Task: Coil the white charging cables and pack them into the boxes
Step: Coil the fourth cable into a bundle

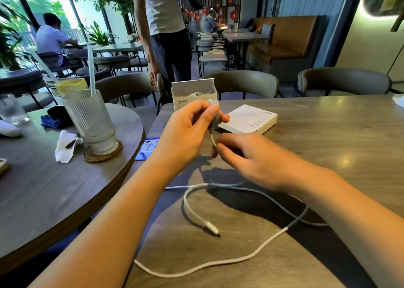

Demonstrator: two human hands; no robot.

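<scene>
Fingers and thumb of the left hand [188,130] curl round a small coil [214,115] of white charging cable held above the grey table [328,134]; thumb and forefinger of the right hand [247,156] pinch the strand hanging just below the coil. The uncoiled length of cable [218,263] lies in loose curves on the table near the forearms, its plug [212,228] free on the surface. Behind the hands, an open white box [192,93] stands upright with something white inside; a second white box [251,119] lies flat just beside it. A ribbed glass [89,121] with a straw stands on a coaster on the neighbouring round table.
</scene>
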